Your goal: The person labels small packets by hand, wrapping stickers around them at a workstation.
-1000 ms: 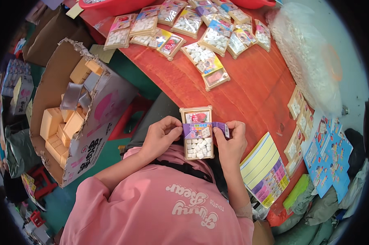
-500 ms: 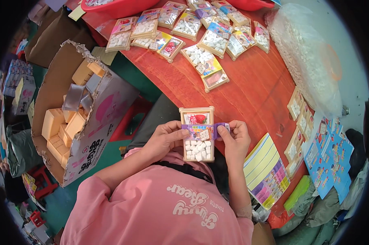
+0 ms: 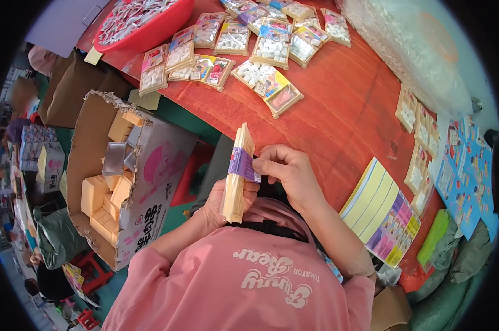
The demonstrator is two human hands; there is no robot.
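Observation:
A tan plastic tray box (image 3: 235, 194) is turned on its side in front of my shirt, its narrow edge facing up. My left hand (image 3: 213, 203) is closed round its lower part. A purple printed label (image 3: 240, 164) wraps across the box's middle, with one end sticking out to the right. At that loose end my right hand (image 3: 288, 170) pinches with thumb and curled fingers. The box's contents are turned out of sight.
Finished-looking boxes with white pieces (image 3: 272, 47) lie at the red table's (image 3: 337, 110) far side. A red basin (image 3: 150, 27) holds small packets. Left stands a carton (image 3: 164, 165) of tan trays. Label sheets (image 3: 379, 220) and more filled trays (image 3: 406, 107) lie right.
The box has turned from face-up, where white pieces and a strawberry-printed packet showed, onto its edge. My left hand has shifted under it, and my right hand has moved in closer. The view has shifted.

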